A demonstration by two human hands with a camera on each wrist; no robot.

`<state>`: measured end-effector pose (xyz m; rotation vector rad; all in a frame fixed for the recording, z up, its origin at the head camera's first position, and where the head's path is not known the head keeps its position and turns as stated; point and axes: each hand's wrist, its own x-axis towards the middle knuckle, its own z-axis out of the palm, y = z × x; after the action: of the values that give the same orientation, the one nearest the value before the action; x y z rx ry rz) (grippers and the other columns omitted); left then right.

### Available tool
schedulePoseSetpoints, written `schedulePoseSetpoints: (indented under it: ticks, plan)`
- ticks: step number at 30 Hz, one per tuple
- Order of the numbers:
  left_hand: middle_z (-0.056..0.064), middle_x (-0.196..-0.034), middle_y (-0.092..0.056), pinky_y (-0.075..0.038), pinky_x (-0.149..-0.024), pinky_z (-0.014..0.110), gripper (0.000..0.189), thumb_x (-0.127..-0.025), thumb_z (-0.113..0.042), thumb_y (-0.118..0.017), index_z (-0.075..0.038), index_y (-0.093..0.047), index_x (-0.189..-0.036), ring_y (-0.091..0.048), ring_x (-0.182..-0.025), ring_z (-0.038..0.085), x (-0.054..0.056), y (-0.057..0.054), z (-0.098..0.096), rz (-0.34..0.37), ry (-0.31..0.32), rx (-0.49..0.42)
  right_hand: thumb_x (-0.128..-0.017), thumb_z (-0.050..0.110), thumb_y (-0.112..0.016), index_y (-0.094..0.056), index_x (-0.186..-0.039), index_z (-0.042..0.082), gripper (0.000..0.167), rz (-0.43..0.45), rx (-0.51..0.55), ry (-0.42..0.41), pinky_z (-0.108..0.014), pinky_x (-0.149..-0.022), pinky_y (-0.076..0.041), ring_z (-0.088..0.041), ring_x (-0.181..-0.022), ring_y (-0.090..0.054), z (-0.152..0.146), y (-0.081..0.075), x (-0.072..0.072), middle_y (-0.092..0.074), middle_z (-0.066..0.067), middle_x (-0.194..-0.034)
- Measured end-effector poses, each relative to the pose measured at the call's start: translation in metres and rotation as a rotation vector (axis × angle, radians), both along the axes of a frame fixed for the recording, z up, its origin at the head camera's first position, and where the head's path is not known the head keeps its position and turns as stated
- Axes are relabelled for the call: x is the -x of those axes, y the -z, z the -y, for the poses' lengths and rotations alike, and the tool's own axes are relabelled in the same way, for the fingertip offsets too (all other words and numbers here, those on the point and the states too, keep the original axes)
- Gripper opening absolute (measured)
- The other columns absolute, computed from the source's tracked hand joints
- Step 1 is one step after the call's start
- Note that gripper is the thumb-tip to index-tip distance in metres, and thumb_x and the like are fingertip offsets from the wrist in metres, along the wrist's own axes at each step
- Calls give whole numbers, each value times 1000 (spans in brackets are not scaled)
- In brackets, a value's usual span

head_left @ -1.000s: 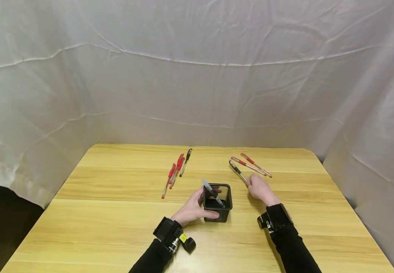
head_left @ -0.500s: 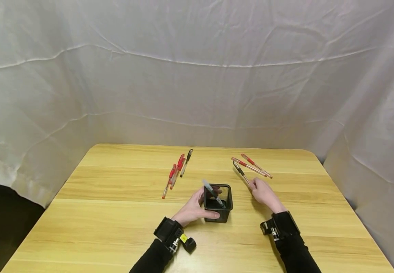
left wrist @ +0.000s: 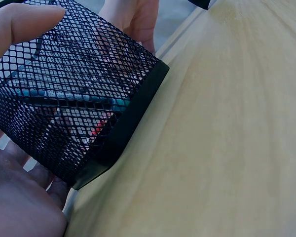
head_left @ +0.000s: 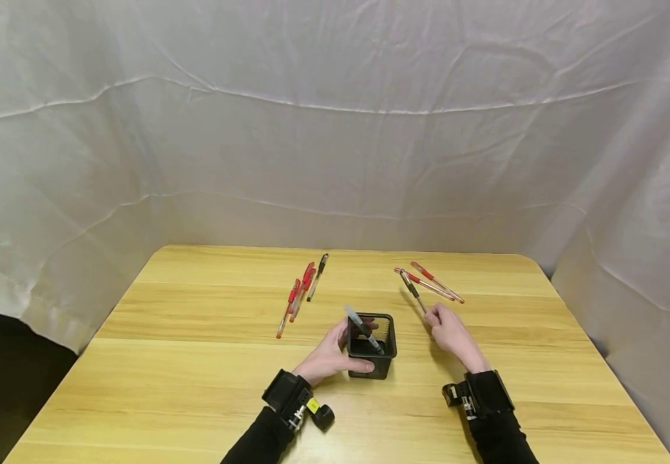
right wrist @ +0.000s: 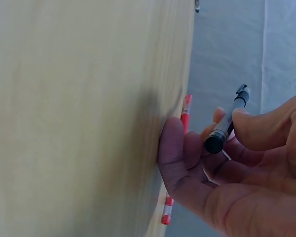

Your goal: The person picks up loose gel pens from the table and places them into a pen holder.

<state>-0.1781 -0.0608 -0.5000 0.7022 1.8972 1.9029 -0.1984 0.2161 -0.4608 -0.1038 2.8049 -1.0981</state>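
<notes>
Right grip (head_left: 453, 332), a person's bare hand, pinches a black pen (head_left: 413, 289) between thumb and fingers. The cap end points away from the hand, to the back of the worktop (head_left: 196, 386). The pen is up off the wood, with a soft shadow under it.

Left grip (head_left: 329, 356) holds the cup (head_left: 382, 369). Its thumb lies across the near side, and its fingers go round the left and back. The cup is black, square and made of mesh. It stands upright on the worktop, to the left of the black pen. One clear pen (head_left: 365, 330) leans inside the cup, with its top poking out by the far left corner. The left wrist view shows it through the little holes.

Two red pens (head_left: 426, 273) lie at a slant near the back, on the right. Seen from the head, the cap of the black pen covers a bit of one.

More red pens (head_left: 292, 295) lie on the left, too bunched up to count for sure. A dark pen (head_left: 318, 276) lies just beside them.

Black straps (head_left: 285, 388) go round both wrists. Pale, wrinkly cloth (head_left: 370, 161) hangs behind the worktop.
</notes>
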Motion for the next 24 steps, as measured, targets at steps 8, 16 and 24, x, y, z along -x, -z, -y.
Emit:
schedulePoseSetpoints:
  ticks: [8, 16, 24]
  plan:
    - [8, -153, -50, -23, -125, 54, 76, -78, -9, -86, -15, -50, -145, -42, -145, 28, 0, 0, 0, 5, -4, -7, -108, 9, -38, -53, -121, -10, 27, 14, 80, 41, -28, -64, -48, -24, -80, -65, 0, 1, -1, -61, -27, -108]
    - [5, -152, -51, -23, -125, 55, 77, -77, -11, -86, -14, -49, -145, -43, -144, 27, 0, 1, 0, 1, -7, -1, -107, 10, -41, -55, -122, -9, 28, -138, 85, 72, -26, -65, -43, -21, -79, -54, 4, -8, -2, -60, -23, -100]
    - [7, -153, -51, -24, -124, 54, 77, -77, -11, -87, -13, -50, -145, -43, -144, 30, 0, 1, -1, -7, -11, -12, -105, 6, -48, -58, -118, -10, 23, -433, 210, 110, -19, -58, -41, -5, -69, -49, 14, -24, -9, -62, -22, -92]
